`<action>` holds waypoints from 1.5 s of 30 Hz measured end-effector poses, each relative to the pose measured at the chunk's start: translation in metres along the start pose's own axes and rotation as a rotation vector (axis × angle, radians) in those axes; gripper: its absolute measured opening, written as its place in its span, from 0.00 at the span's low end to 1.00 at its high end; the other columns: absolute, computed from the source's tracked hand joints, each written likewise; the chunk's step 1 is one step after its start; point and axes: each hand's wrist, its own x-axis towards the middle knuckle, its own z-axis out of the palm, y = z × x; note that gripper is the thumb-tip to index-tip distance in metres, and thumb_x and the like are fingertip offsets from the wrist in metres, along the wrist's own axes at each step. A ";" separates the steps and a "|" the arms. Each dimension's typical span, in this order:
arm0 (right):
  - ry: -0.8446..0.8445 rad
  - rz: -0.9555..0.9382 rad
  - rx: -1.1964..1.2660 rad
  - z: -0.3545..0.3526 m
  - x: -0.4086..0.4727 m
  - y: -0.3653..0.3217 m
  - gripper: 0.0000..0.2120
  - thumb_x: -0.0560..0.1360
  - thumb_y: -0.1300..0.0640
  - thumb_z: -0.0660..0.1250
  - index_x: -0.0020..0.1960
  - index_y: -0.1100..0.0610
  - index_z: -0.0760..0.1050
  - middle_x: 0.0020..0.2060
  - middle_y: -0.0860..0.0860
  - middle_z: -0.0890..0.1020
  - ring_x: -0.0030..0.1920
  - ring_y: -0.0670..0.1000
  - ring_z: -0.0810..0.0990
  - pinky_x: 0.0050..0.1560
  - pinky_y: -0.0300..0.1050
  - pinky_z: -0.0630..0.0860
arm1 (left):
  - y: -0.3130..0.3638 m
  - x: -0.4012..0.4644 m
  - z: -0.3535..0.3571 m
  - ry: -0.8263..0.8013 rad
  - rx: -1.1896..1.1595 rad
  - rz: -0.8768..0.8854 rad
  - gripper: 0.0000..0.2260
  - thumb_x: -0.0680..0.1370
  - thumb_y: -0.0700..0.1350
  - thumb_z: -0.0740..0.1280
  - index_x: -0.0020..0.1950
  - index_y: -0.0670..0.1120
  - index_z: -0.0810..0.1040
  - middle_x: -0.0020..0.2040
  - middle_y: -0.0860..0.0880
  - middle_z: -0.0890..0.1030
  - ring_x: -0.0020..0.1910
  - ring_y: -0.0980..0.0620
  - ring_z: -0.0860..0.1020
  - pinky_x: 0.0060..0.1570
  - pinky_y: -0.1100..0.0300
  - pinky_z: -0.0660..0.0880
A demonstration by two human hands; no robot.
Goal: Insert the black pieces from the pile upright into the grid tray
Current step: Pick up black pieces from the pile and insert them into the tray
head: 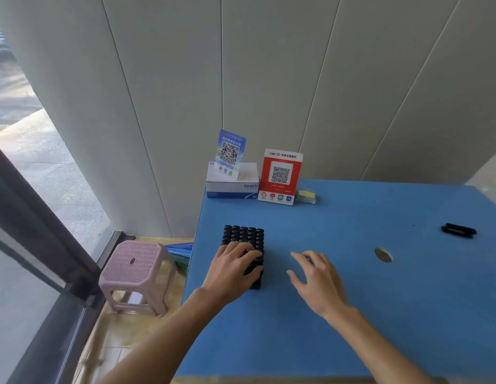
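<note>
The black grid tray (243,236) stands on the blue table (352,314) near its left edge, filled with several upright black pieces. My left hand (235,268) lies flat on the near half of the tray, fingers spread over the piece tops, thumb against the tray's right side. My right hand (314,275) hovers just right of the tray, fingers apart; something dark shows under its fingertips, but I cannot tell if it is held. Two loose black pieces (458,230) lie side by side at the far right of the table.
A white CHNT box (232,187) with a blue QR card (230,152), a red QR stand (280,177) and a small yellow-topped block (306,195) sit at the table's back. A round hole (383,254) is in the tabletop. A pink stool (136,273) stands left of the table.
</note>
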 end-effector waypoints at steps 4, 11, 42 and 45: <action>-0.044 0.063 -0.014 -0.023 -0.016 0.065 0.20 0.71 0.50 0.71 0.61 0.55 0.76 0.47 0.50 0.79 0.48 0.56 0.77 0.46 0.51 0.77 | 0.042 0.015 0.020 -0.023 0.043 0.022 0.14 0.72 0.55 0.64 0.53 0.51 0.80 0.51 0.54 0.79 0.51 0.53 0.74 0.51 0.57 0.72; -0.145 0.152 0.011 -0.078 -0.068 0.199 0.22 0.74 0.48 0.66 0.67 0.53 0.71 0.55 0.50 0.78 0.57 0.54 0.73 0.55 0.49 0.74 | 0.146 0.030 0.071 -0.139 0.075 -0.088 0.16 0.71 0.56 0.66 0.55 0.52 0.79 0.51 0.53 0.80 0.50 0.50 0.78 0.50 0.55 0.73; -0.317 0.318 0.079 -0.130 -0.009 0.594 0.18 0.77 0.51 0.63 0.65 0.53 0.71 0.52 0.48 0.77 0.58 0.51 0.73 0.51 0.45 0.71 | 0.369 0.242 0.322 -0.356 -0.051 -0.213 0.17 0.78 0.52 0.60 0.66 0.51 0.71 0.64 0.49 0.73 0.63 0.48 0.69 0.60 0.57 0.61; -0.308 0.292 0.099 -0.125 0.013 0.613 0.17 0.77 0.52 0.63 0.64 0.54 0.72 0.52 0.48 0.77 0.57 0.52 0.73 0.52 0.47 0.72 | 0.375 0.260 0.338 -0.354 -0.046 -0.233 0.17 0.78 0.51 0.60 0.66 0.50 0.72 0.64 0.49 0.73 0.62 0.48 0.69 0.60 0.56 0.62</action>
